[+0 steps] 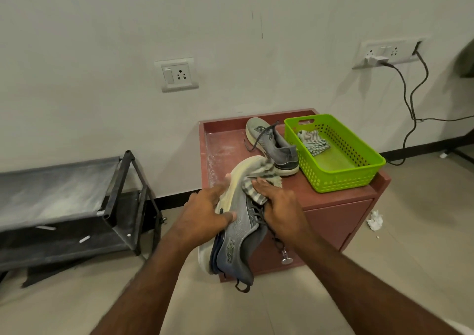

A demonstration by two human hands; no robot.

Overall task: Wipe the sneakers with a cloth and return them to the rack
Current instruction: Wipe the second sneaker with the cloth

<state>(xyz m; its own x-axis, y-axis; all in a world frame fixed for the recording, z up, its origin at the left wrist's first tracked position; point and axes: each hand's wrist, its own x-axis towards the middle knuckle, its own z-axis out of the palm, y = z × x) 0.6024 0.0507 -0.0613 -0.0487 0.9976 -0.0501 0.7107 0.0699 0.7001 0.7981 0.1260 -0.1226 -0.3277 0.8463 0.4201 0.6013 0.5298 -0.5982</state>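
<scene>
My left hand grips a grey sneaker by its side, tilted with the toe up and the pale sole facing left. My right hand presses a striped cloth against the toe end of that sneaker. The second grey sneaker lies on the red cabinet top, laces loose, right behind the held one. The dark shoe rack stands on the floor to the left, its shelves dusty.
A green plastic basket with another striped cloth sits on the cabinet's right side. A crumpled white paper lies on the floor to the right. Cables hang from a wall socket at the right.
</scene>
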